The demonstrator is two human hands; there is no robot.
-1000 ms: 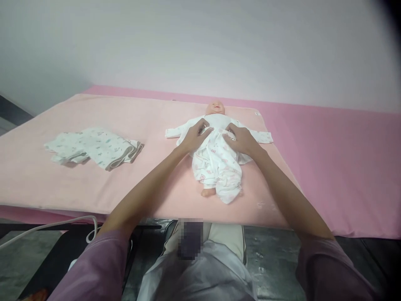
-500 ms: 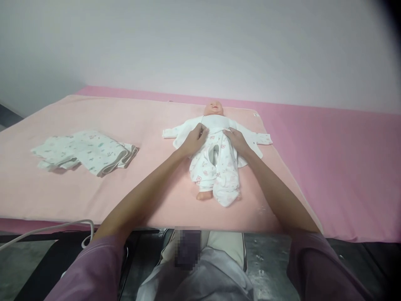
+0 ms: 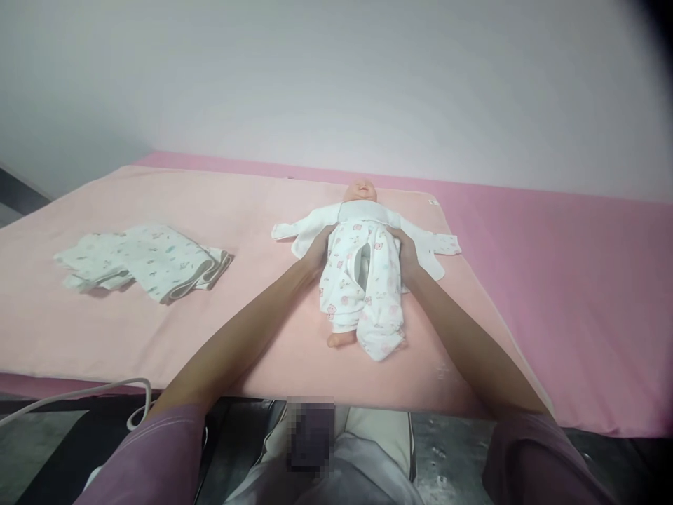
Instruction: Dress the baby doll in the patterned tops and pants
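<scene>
A baby doll [image 3: 360, 191] lies on its back, head towards the wall. It wears a white long-sleeved top [image 3: 320, 219], with both sleeves spread outwards. Patterned white baby trousers [image 3: 341, 280] cover its legs up to the waist, with an open slit at the crotch. One foot pokes out of the trouser leg on the left, while the other leg's cloth bunches over its foot. My left hand [image 3: 320, 251] grips the trousers at the left side of the waist. Opposite it, my right hand [image 3: 406, 255] grips the right side. Some fingers are tucked out of sight.
A patterned baby garment [image 3: 152, 259] lies loosely folded on the left of the peach mat [image 3: 221, 196]. Pink sheeting [image 3: 568, 280] extends beyond the mat on the right. A white cable [image 3: 105, 384] hangs near the front left edge, and a wall [image 3: 336, 84] rises behind.
Both hands have shifted from the front of the waistband outwards to the sides of the doll's waist. The trousers' front now lies uncovered. The view has tilted slightly upward.
</scene>
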